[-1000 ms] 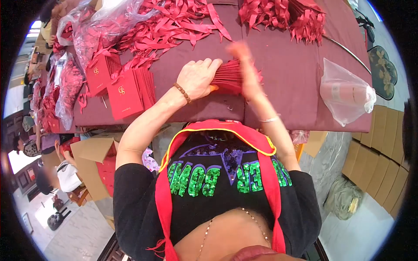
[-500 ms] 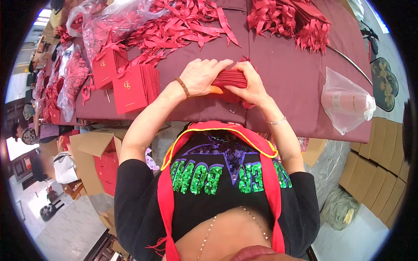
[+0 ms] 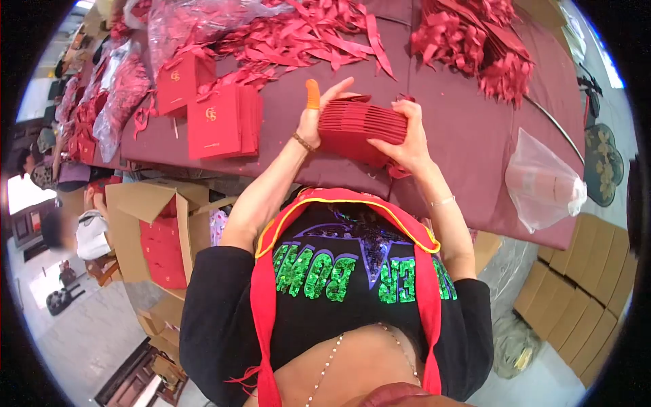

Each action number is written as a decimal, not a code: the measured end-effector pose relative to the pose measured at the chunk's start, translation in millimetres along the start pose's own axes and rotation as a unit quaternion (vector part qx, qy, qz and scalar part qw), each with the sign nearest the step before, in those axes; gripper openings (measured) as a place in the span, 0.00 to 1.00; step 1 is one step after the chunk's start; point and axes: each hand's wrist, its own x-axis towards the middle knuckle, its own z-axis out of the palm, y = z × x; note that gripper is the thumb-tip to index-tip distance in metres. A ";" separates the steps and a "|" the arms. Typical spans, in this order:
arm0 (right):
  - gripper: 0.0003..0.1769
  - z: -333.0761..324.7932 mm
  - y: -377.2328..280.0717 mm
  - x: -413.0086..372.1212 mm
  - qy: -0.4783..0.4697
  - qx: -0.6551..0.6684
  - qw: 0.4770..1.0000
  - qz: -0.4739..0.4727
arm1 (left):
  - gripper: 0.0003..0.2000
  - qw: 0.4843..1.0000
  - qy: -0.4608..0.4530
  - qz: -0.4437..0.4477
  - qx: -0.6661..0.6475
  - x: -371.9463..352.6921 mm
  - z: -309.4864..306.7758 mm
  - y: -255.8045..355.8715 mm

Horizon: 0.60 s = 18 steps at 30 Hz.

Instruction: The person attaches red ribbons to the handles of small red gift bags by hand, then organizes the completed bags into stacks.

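Note:
A stack of flat red paper gift bags point(image 3: 363, 129) is held between my hands over the table, its layered edges fanned toward me. My right hand point(image 3: 412, 139) grips the right end, thumb in front and fingers behind. At the left end, my left hand point(image 3: 312, 125) supports the stack with its palm; its thumb, in an orange finger cot point(image 3: 312, 94), sticks up off the bags, and one finger stretches out behind. The remaining left fingers are partly hidden. Red ribbon shows at the stack's right side.
Standing red bags with a gold logo point(image 3: 214, 122) are at the left. Loose red ribbons point(image 3: 305, 44) lie behind, and a ribboned bag pile point(image 3: 475, 47) sits back right. A clear plastic bag point(image 3: 542, 183) lies near the right edge. Cartons point(image 3: 576, 285) are stacked on the floor.
The stack has tipped and spread, showing more of its front. My left thumb has lifted from its front to point up. The view has also shifted slightly.

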 end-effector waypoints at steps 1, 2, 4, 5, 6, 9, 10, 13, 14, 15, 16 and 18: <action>0.40 0.5 -1.6 0.0 0.006 0.007 1.000 -0.011 | 0.40 0.999 0.020 0.000 0.026 1.2 -1.0 -2.2; 0.40 -0.9 -5.0 0.5 0.004 0.000 1.000 -0.015 | 0.38 1.000 0.022 0.003 0.001 2.6 -6.6 -5.7; 0.39 -1.8 -4.8 -1.4 -0.015 0.007 1.000 0.025 | 0.33 0.999 0.036 0.001 0.007 3.3 -6.4 -5.4; 0.35 -1.4 -5.4 -1.0 -0.013 0.009 0.998 0.054 | 0.33 0.999 0.037 0.003 0.008 3.5 -7.9 -5.1; 0.35 -3.5 -7.0 1.9 -0.013 0.008 0.998 0.055 | 0.34 0.998 0.045 0.021 0.038 4.3 -7.6 -5.4; 0.29 -8.9 -3.4 5.1 -0.029 0.001 0.997 0.074 | 0.36 0.996 0.053 -0.010 0.069 8.1 -8.9 -6.4; 0.29 -8.9 -2.8 4.6 -0.027 0.008 0.997 0.068 | 0.35 0.996 0.024 -0.039 0.074 9.6 -8.3 3.1; 0.28 -8.8 2.5 3.2 -0.033 0.015 0.997 0.070 | 0.33 0.944 -0.082 -0.149 0.284 20.0 -0.5 55.6; 0.29 -9.3 3.3 3.5 -0.040 0.014 0.997 0.062 | 0.32 0.880 -0.118 -0.143 0.437 32.7 -3.2 65.9; 0.30 -9.8 4.0 4.3 -0.045 0.014 0.998 0.052 | 0.34 0.797 -0.158 -0.058 0.580 31.9 17.8 74.2; 0.30 -9.1 5.4 3.9 -0.042 0.011 0.998 0.046 | 0.36 0.685 -0.191 0.032 0.702 26.5 47.6 82.7; 0.29 -9.5 4.3 4.3 -0.037 0.009 0.999 0.035 | 0.44 0.520 -0.178 0.004 0.835 10.7 89.2 71.5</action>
